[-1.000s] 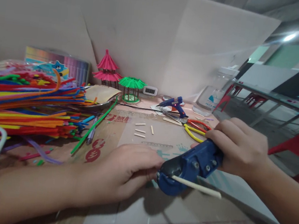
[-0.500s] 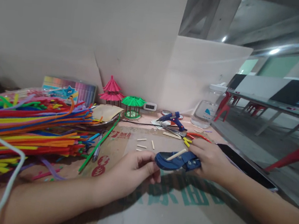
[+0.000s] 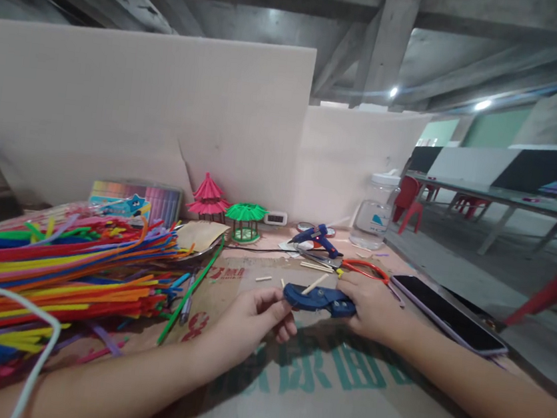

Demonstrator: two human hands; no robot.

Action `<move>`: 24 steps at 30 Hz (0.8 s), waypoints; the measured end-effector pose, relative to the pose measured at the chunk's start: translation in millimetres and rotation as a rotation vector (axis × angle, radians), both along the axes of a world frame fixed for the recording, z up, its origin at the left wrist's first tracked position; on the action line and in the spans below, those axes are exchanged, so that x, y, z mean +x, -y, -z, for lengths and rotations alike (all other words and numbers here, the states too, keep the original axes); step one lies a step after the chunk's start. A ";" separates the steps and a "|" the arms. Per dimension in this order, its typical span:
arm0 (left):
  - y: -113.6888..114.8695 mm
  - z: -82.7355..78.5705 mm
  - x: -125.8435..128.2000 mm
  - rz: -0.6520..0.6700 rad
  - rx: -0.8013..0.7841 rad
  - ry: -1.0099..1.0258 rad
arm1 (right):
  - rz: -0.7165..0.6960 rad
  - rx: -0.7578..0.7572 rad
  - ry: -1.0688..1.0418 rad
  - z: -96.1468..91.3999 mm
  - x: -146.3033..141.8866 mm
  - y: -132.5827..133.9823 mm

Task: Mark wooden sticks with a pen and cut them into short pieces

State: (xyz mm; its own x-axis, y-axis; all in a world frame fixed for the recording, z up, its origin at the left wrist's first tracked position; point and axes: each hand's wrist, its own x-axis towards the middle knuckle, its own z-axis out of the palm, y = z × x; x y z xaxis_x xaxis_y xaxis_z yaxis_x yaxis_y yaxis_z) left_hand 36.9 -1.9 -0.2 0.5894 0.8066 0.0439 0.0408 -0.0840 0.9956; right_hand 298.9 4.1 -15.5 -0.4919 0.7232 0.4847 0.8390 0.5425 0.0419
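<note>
R hand (image 3: 372, 307) has its grip clenched round the rear of a blue cutter (image 3: 319, 299), held low over the cardboard sheet (image 3: 318, 388) that covers the counter, approx. level, nose pointing left. L hand (image 3: 251, 316) meets it from the other side: thumb and fingertips pinch the cutter's front end, so both grips are closed on the same tool. A pale wooden stick (image 3: 315, 283) sits in the cutter's mouth, tilted up and to the right. Just behind the R hand lie red-handled scissors (image 3: 368, 269); farther back, a blue glue gun (image 3: 316, 237) w/ a black cord running left. A few short stick pieces (image 3: 264, 278) lie on the cardboard near the cutter, not touching it. Left side of the counter: big heap of multicolour pipe cleaners (image 3: 61, 258), w/ a box of markers (image 3: 136, 198) behind. Against the back board stand a pink pagoda model (image 3: 208, 197) and a green pavilion model (image 3: 245, 218) side by side, a small digital clock (image 3: 276, 218) just to their right. A clear bottle (image 3: 373, 210) stands at the far right corner; a dark phone (image 3: 447, 313) lies flat along the right edge.
</note>
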 end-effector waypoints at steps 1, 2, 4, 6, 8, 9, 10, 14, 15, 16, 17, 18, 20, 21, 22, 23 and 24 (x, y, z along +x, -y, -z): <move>1.8 -1.6 -1.6 0.000 0.008 0.002 | -0.006 0.030 0.001 -2.3 0.5 1.4; 4.5 -3.8 -3.5 0.006 0.028 -0.001 | -0.021 0.079 0.013 -5.8 1.8 3.4; 11.6 -10.4 -7.6 0.037 0.118 -0.035 | -0.082 0.239 0.070 -15.6 5.9 8.2; 19.0 -18.6 -11.2 0.094 0.319 -0.111 | -0.129 0.399 0.114 -27.1 10.2 13.4; 24.7 -26.3 -13.6 0.128 0.490 -0.167 | -0.148 0.452 0.140 -37.4 12.3 17.9; 26.6 -29.4 -14.4 0.138 0.540 -0.191 | -0.155 0.469 0.147 -41.4 12.4 19.8; 27.9 -31.7 -15.0 0.141 0.580 -0.210 | -0.154 0.481 0.153 -44.4 11.8 21.4; 30.3 -34.0 -16.3 0.153 0.676 -0.228 | -0.130 0.529 0.144 -49.0 7.3 25.8; 30.7 -33.5 -16.5 0.158 0.687 -0.218 | -0.125 0.539 0.138 -49.4 6.6 26.5; 31.0 -32.9 -16.5 0.163 0.685 -0.215 | -0.122 0.550 0.137 -49.9 6.4 27.1; 31.4 -32.2 -16.4 0.167 0.676 -0.212 | -0.120 0.562 0.140 -50.9 6.7 27.7; 31.8 -31.7 -16.1 0.167 0.659 -0.209 | -0.118 0.574 0.149 -52.3 7.3 28.1; 32.5 -31.1 -14.8 0.159 0.614 -0.202 | -0.109 0.596 0.170 -56.7 9.5 28.7; 32.8 -31.0 -14.0 0.153 0.590 -0.193 | -0.096 0.609 0.176 -59.3 10.7 28.8; 32.8 -31.0 -13.1 0.145 0.570 -0.178 | -0.079 0.623 0.179 -61.9 11.9 28.8; 32.8 -31.1 -12.2 0.133 0.550 -0.162 | -0.060 0.636 0.180 -64.1 13.0 28.6; 32.4 -31.1 -11.5 0.126 0.529 -0.145 | -0.046 0.644 0.183 -65.5 14.1 28.2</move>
